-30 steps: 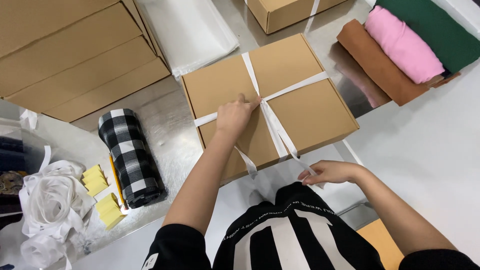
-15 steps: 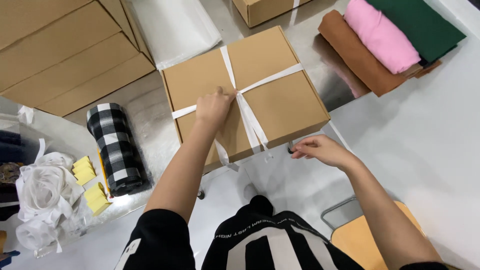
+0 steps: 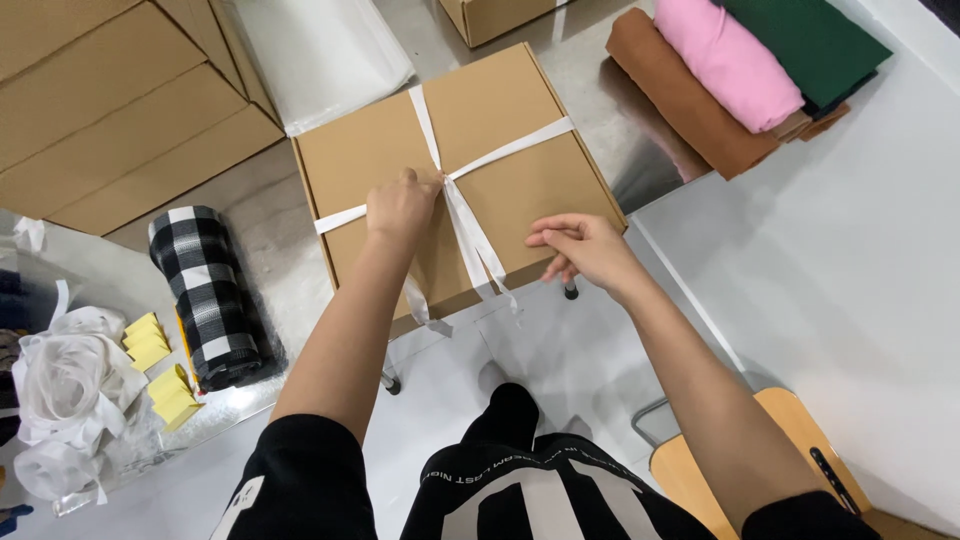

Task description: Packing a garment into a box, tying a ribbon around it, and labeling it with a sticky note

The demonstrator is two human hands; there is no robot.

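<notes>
A flat brown cardboard box (image 3: 520, 110) lies on the metal table, bound crosswise with a white ribbon (image 3: 510, 150). My left hand (image 3: 402, 203) is pressed on the box where the ribbon crosses, pinching it there. The ribbon's loose ends (image 3: 480, 250) trail down over the box's near edge. My right hand (image 3: 585, 245) hovers over the box's near right corner, fingers loosely curled beside those ends; I cannot tell if it grips one.
A black-and-white checked fabric roll (image 3: 205, 295) lies left of the box, with yellow sticky pads (image 3: 150, 345) and a heap of white ribbon (image 3: 60, 380). Stacked cardboard (image 3: 110, 100) sits far left. Folded brown, pink and green cloths (image 3: 740, 70) lie top right. A wooden stool (image 3: 770, 460) is below right.
My right hand has risen from below the box's near edge to over its near right corner. My left hand stays on the ribbon crossing.
</notes>
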